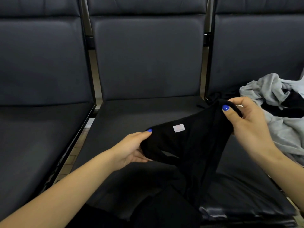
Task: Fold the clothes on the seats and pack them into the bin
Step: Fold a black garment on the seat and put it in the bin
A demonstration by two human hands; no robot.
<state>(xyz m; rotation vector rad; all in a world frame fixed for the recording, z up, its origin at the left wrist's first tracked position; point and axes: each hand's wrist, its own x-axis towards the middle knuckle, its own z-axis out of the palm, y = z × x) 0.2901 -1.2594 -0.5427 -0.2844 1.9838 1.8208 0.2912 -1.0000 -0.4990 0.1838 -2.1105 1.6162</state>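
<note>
A black garment (194, 145) is stretched in the air across the lower centre of the frame, above the middle seat (131, 116), with its white label (179, 128) facing up, probably so the person can find the neckline and square the piece before folding. The left hand (131, 149), at centre left, has its grip curled around one bunched end of the cloth; the right hand (246, 119), at centre right, pinches the other end higher, thumb on top, so the fabric hangs between them and drapes down toward the bottom edge. A loose grey and black pile (279, 112) waits on the right seat. No bin is in view.
</note>
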